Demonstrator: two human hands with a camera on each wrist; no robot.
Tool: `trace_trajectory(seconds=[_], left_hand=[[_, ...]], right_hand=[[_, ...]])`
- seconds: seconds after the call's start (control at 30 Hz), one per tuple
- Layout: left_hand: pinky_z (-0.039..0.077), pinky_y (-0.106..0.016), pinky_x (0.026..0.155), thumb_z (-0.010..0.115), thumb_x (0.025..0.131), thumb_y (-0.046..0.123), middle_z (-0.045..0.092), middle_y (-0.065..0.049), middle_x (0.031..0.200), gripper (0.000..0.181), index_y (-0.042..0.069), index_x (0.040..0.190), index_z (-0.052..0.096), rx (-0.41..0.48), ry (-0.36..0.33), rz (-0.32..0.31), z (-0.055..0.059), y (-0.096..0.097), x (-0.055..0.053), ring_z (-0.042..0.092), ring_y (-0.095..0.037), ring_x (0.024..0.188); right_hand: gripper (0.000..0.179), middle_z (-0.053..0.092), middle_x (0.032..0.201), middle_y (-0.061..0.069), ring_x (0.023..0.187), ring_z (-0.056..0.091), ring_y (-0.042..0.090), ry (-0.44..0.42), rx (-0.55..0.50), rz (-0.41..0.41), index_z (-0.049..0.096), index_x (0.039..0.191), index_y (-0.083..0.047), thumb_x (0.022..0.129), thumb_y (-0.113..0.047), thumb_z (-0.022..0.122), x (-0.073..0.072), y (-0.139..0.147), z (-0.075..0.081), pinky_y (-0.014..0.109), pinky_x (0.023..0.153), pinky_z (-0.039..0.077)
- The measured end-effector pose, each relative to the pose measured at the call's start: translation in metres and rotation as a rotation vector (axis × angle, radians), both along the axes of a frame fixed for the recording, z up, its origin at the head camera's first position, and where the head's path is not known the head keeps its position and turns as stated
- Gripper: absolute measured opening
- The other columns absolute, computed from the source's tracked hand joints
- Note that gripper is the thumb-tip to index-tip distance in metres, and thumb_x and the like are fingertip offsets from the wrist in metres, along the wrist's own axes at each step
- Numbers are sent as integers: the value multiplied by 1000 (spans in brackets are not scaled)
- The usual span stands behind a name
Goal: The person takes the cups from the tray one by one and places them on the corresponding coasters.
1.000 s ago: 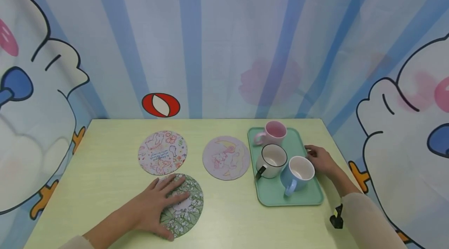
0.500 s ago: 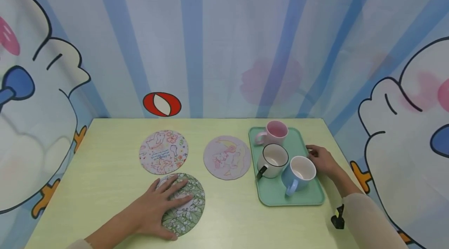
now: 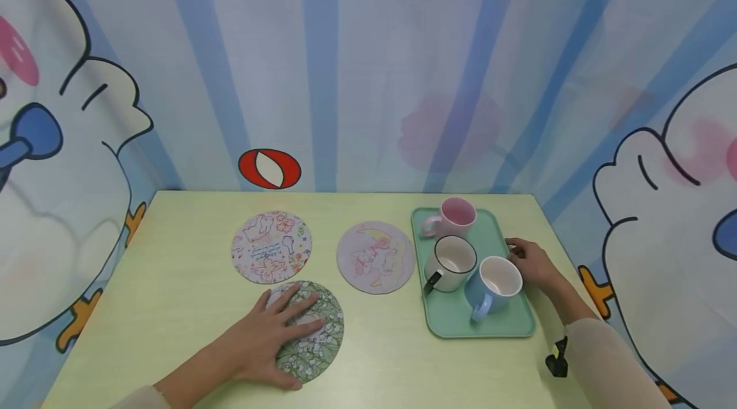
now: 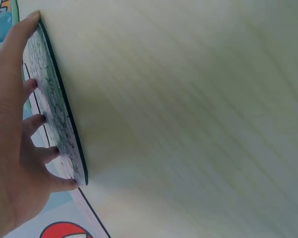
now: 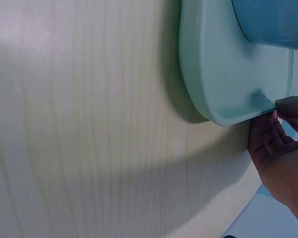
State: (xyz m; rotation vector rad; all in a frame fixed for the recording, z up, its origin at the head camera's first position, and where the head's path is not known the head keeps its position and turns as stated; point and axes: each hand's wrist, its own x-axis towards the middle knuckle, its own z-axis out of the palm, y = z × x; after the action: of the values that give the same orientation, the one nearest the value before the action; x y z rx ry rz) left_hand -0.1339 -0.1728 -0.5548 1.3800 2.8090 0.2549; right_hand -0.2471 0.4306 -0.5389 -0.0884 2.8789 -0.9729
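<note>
1. Pale yellow wood-grain desk (image 3: 380,358), in front of a light blue striped curtain (image 3: 368,76) with cartoon characters printed on it.
2. Left hand (image 3: 267,338) is spread pretty wide over a flat round disc with a green leafy print (image 3: 324,348), thumb at its front edge, fingertips resting on top. That disc's left of the desk's middle, a fair bit forward of the back edge.
3. Right hand (image 3: 533,266) is pinching the rim of a mint green rectangular tray with rounded corners (image 3: 449,320), on its right side. Tray's lying near the desk's right edge, far end close to the back edge.
4. Three mugs stand upright on it: a pink mug (image 3: 455,218) by the tray's back edge, a white mug with a black rim and handle (image 3: 451,265) near the left edge, and a light blue mug with a white inside (image 3: 489,290) toward the front right corner.
5. Two more flat discs: a round white one with pink doodles (image 3: 272,248) toward the desk's back left corner, and a round pale lilac one with a yellow moon (image 3: 376,258) just beside the tray's left edge.
</note>
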Motion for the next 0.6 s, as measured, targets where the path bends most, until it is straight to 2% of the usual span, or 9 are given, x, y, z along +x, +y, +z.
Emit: trace_trajectory(seconds=[0.3,0.6], left_hand=[[35,-84,100,58,82,90,33,-5,172,93,39,159,49,15,42,-27,-1,8,0,29,-51,154],[35,-85,100,57,82,91,30,-4,173,93,40,160,47,15,53,-50,-5,15,0,27,-50,155]], right_hand=[[44,68,110,32,102,67,44,10,-10,-4,51,143,16,103,1,56,-2,3,-3,55,86,54],[43,67,111,32,102,67,45,3,-13,-6,51,143,16,103,0,56,0,0,0,54,85,55]])
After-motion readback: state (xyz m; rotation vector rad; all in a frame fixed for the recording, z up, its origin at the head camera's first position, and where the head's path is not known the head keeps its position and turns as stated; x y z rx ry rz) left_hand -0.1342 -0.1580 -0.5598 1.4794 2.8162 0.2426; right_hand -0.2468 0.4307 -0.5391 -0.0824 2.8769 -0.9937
